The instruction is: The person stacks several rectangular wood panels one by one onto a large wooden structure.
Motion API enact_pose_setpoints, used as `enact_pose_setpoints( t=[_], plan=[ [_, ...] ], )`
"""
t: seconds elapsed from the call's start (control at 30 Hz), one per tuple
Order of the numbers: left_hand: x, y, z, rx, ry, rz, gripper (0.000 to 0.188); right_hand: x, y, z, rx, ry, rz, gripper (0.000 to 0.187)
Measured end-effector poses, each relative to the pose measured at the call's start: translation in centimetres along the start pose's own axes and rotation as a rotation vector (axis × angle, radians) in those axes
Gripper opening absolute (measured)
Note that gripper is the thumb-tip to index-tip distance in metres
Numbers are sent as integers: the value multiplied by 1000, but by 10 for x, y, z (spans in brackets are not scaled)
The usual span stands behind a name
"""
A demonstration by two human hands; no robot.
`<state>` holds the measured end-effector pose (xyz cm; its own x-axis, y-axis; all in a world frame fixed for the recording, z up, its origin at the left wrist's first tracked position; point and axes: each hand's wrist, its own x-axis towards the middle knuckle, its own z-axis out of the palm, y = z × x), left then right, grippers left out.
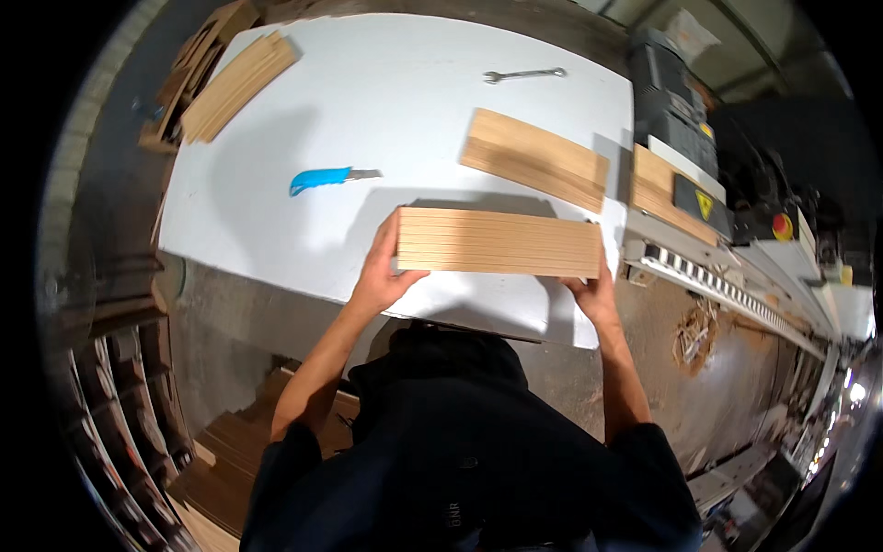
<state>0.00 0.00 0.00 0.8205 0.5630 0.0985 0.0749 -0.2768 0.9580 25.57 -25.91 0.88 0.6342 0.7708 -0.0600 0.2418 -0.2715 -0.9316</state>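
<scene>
A stack of several light wooden boards (499,242) is held level over the near part of the white table, its layered long edges facing up. My left hand (382,267) grips the stack's left end, thumb on the near side. Around the right end, my right hand (593,285) is closed, its thumb also on the near side; its other fingers are mostly hidden. Just beyond the stack lies another flat piece of wooden boards (536,158). To the left of it rests a blue utility knife (322,178) with its blade out.
The white table (386,101) also carries a wrench (525,74) at the far side and a fanned pile of wooden strips (241,87) at the far left. A machine with a red button (782,226) stands along the right. Brown boards (235,451) lie low at left.
</scene>
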Motion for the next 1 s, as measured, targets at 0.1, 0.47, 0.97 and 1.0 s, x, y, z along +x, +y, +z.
enact_pose_setpoints(
  t=[0.1,0.47,0.97,1.0],
  plan=[
    [24,12,0,75,-17,8,95,10,-10,-14,-108,47,-32,97],
    [-66,55,3,87,228,-65,94,16,-21,-26,-38,-166,83,79],
    [-392,220,223,117,1479,-731,90,-52,-134,155,-147,-1628,-234,85],
    [-409,225,241,95,1561,-734,89,-76,-144,169,-157,-1705,-258,84]
  ],
)
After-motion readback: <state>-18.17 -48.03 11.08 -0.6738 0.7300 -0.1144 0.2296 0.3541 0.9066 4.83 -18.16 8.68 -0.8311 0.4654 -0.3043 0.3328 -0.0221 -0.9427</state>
